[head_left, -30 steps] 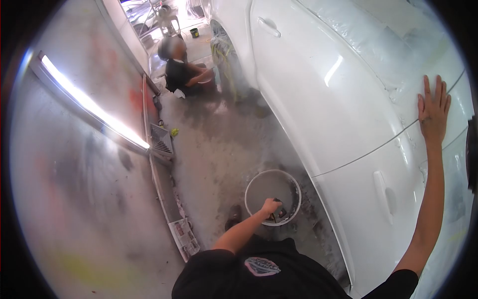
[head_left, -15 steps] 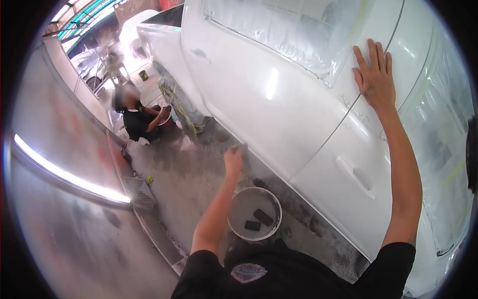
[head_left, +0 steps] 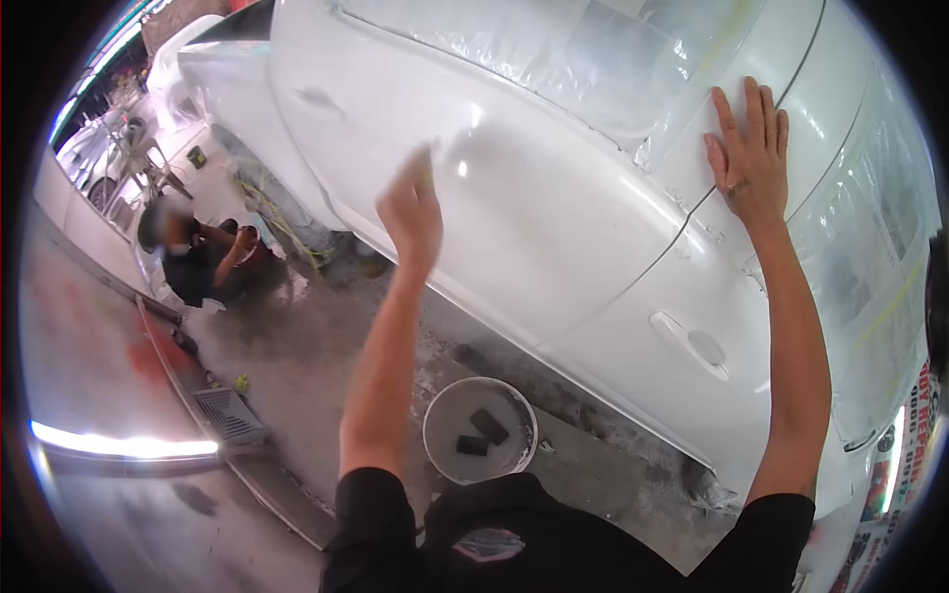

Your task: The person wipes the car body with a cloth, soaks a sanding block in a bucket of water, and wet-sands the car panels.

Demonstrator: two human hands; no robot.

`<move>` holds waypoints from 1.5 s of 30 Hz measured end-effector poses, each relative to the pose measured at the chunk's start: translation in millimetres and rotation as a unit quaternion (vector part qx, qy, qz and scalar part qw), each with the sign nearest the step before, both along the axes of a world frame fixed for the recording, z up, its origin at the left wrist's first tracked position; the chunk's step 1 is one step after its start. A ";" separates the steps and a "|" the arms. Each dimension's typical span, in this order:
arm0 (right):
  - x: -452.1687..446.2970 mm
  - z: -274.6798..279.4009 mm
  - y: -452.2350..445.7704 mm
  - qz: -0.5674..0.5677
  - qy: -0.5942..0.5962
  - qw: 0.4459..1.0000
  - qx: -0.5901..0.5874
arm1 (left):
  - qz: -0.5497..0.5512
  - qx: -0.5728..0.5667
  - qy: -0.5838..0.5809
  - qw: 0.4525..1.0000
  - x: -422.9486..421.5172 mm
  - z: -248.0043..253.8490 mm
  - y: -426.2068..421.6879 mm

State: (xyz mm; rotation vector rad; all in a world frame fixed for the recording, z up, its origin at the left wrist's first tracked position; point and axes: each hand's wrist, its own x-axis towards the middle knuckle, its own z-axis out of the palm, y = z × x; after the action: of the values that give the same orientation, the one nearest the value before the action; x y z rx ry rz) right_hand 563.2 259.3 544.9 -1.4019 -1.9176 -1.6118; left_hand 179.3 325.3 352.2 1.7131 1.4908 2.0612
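My right hand (head_left: 749, 163) lies flat on the white car body (head_left: 554, 227), fingers spread, by the seam between the doors just below the window line. My left hand (head_left: 410, 212) is raised in front of the door panel, fingers closed and blurred by motion. What it holds, if anything, I cannot make out, nor whether it touches the panel. Clear plastic film (head_left: 593, 74) covers the window above. Below my arms a round bucket (head_left: 427, 445) of greyish water stands on the floor, with two dark rectangular blocks (head_left: 487, 426) in it.
A co-worker (head_left: 193, 262) crouches at the left by a masked wheel (head_left: 272, 212), hands at a reddish bucket (head_left: 259, 252). A wall (head_left: 89, 326) with a bright tube light (head_left: 124, 442) runs along the left. Near it sits a grey grate (head_left: 229, 415) on the wet floor.
My left hand has risen from low beside the car's sill to in front of the door panel. My right hand stays on the car. The view has shifted to the right.
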 end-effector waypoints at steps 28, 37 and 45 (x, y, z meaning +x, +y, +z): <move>1.9 0.3 -2.0 0.053 0.022 0.998 -0.002 | -0.172 0.201 0.260 0.928 190.4 -2.8 -38.2; 1.0 1.8 -5.2 0.026 0.011 0.998 -0.049 | 0.018 0.132 0.219 0.967 157.3 6.0 15.2; 3.7 3.1 -7.1 0.048 0.005 0.998 -0.045 | -0.066 0.160 0.295 0.940 139.6 15.6 -9.3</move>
State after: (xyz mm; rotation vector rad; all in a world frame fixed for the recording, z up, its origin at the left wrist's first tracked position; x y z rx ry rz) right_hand 566.9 252.2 548.0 -1.3251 -2.0421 -1.4909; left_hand 318.9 315.9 367.8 2.6559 1.1266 1.8913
